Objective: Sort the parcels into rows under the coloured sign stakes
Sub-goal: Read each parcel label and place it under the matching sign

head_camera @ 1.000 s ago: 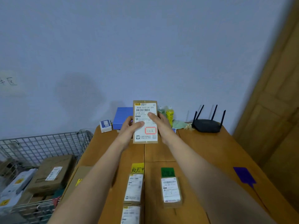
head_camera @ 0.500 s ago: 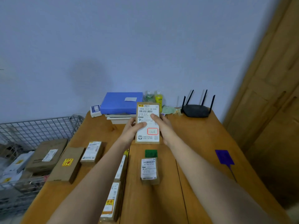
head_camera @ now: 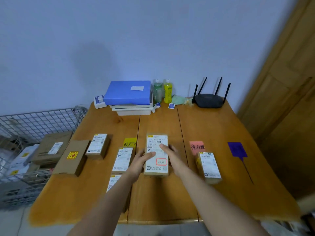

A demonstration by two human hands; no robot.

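Observation:
Both hands grip one brown parcel (head_camera: 156, 155) with a white label and a red stamp, low over the table's middle. My left hand (head_camera: 140, 161) grips its left edge and my right hand (head_camera: 172, 155) its right edge. It hides the green sign and the parcel beneath it. A yellow sign (head_camera: 129, 143) heads a row of two labelled parcels (head_camera: 122, 160). A pink sign (head_camera: 196, 147) has one parcel (head_camera: 209, 167) below it. At the right lies a purple sign stake (head_camera: 237, 149) with no parcel under it.
Two more parcels (head_camera: 98, 145) (head_camera: 72, 157) lie at the table's left. A wire basket (head_camera: 25, 133) with several parcels stands left of the wooden table (head_camera: 221, 126). At the back are a blue box (head_camera: 128, 92), two bottles (head_camera: 167, 91) and a black router (head_camera: 209, 99). A wooden door is on the right.
The held parcel has come down from raised in front of the wall to low over the table's middle. The view has tilted down, showing the pink sign and its parcel.

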